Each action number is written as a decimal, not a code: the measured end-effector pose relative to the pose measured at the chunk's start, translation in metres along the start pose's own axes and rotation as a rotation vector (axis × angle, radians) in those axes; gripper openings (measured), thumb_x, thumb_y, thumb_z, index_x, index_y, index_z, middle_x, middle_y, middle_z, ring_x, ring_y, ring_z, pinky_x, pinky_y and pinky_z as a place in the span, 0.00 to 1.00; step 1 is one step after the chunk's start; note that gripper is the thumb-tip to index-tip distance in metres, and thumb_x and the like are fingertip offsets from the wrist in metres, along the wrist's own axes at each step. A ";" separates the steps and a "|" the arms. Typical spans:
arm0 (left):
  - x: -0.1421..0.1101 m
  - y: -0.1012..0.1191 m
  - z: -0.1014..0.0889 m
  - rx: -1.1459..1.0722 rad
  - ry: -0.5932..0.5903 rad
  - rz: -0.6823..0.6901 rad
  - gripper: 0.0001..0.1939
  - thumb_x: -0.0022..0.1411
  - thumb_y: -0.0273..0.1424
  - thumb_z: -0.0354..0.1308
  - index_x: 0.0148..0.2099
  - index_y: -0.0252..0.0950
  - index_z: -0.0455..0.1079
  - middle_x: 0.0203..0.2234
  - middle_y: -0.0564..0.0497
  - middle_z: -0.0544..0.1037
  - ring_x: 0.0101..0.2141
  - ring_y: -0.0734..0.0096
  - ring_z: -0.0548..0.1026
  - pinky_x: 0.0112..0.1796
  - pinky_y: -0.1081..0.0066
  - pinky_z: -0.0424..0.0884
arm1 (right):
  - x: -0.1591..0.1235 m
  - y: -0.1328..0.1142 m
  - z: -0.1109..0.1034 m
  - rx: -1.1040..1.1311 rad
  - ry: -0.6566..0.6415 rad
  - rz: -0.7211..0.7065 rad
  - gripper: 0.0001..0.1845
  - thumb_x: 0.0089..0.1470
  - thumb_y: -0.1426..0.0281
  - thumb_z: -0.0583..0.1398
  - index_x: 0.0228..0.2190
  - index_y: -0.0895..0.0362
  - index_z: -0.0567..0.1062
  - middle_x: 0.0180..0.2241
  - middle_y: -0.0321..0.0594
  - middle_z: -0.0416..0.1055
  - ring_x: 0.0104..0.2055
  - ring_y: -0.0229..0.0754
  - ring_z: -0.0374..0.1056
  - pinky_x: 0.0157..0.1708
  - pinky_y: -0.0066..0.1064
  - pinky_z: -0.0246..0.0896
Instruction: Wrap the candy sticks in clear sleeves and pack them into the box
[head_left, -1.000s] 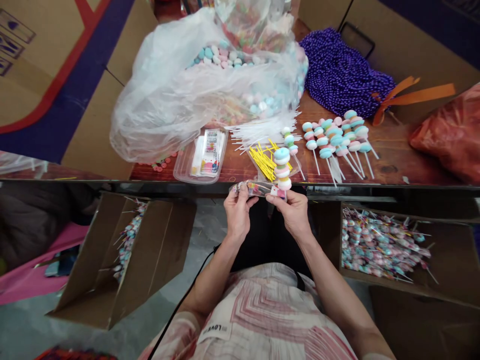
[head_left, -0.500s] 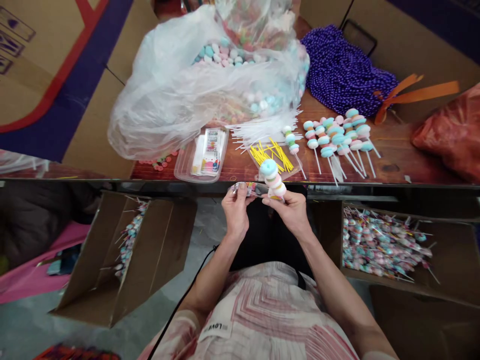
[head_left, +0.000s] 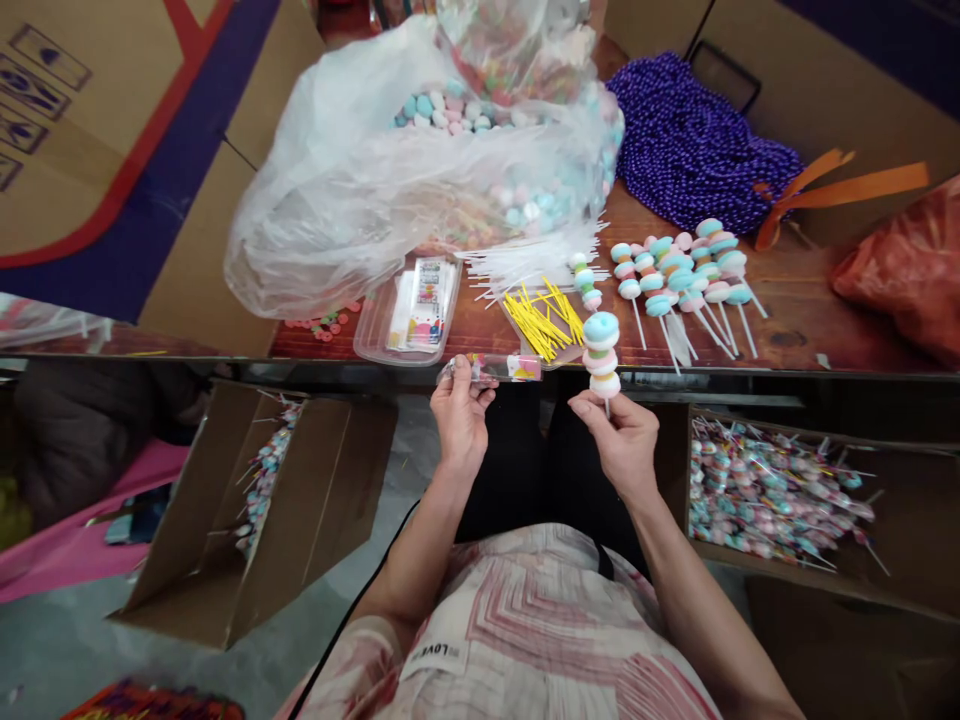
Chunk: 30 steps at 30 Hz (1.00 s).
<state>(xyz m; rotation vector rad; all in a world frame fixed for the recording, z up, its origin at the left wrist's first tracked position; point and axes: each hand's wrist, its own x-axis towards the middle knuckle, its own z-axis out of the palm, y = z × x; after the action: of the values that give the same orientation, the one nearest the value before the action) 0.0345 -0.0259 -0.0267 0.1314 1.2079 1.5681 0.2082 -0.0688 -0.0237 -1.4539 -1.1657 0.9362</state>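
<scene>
My left hand [head_left: 461, 415] pinches a small clear plastic bag [head_left: 517, 368] printed in colour, its length pointing right. In my right hand [head_left: 622, 435] a candy skewer [head_left: 601, 355] stands upright, gripped by its white stick between thumb and fingers. Blue, pink and white marshmallow-like pieces are stacked on it with thinner coloured rings between. Bag and skewer are apart. Just beyond them lie yellow twist ties [head_left: 544, 318] on a clear tray, and another skewer [head_left: 583, 280]. A clear plastic tub [head_left: 367, 335] holding printed bags sits past my left hand.
Several skewers [head_left: 679, 275] lie at the table's right. Behind are a large plastic bag of candy [head_left: 322, 170], white sticks [head_left: 517, 262] and purple cord [head_left: 690, 150]. Cardboard boxes with wrapped skewers stand below the table edge, left [head_left: 322, 500] and right [head_left: 907, 520].
My hands have moved apart. The skewer has gone right and now stands upright, clear of the bag. The bag stays in my left hand, more of its length showing.
</scene>
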 end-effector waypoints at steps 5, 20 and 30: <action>0.006 0.005 -0.002 0.012 -0.006 -0.024 0.26 0.41 0.47 0.75 0.31 0.35 0.68 0.20 0.57 0.76 0.22 0.76 0.76 0.25 0.77 0.65 | -0.018 0.000 -0.021 -0.159 -0.056 -0.061 0.15 0.59 0.61 0.60 0.28 0.57 0.80 0.20 0.32 0.64 0.22 0.33 0.55 0.23 0.27 0.50; 0.009 0.003 -0.004 0.094 -0.101 0.087 0.23 0.44 0.45 0.74 0.32 0.37 0.69 0.22 0.58 0.77 0.23 0.75 0.78 0.28 0.75 0.71 | -0.018 0.005 -0.042 -0.373 -0.195 -0.214 0.17 0.64 0.64 0.57 0.25 0.58 0.75 0.20 0.32 0.62 0.22 0.32 0.55 0.25 0.27 0.50; 0.010 -0.004 -0.007 0.196 -0.281 0.221 0.22 0.48 0.49 0.72 0.31 0.36 0.71 0.23 0.54 0.79 0.25 0.70 0.81 0.29 0.73 0.76 | -0.014 0.003 -0.047 -0.430 -0.316 -0.163 0.21 0.63 0.59 0.57 0.24 0.57 0.76 0.19 0.33 0.63 0.22 0.33 0.55 0.25 0.28 0.50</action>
<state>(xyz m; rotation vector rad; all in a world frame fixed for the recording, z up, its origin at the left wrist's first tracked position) 0.0290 -0.0233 -0.0379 0.6105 1.1493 1.5539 0.2504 -0.0936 -0.0181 -1.5472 -1.7765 0.8543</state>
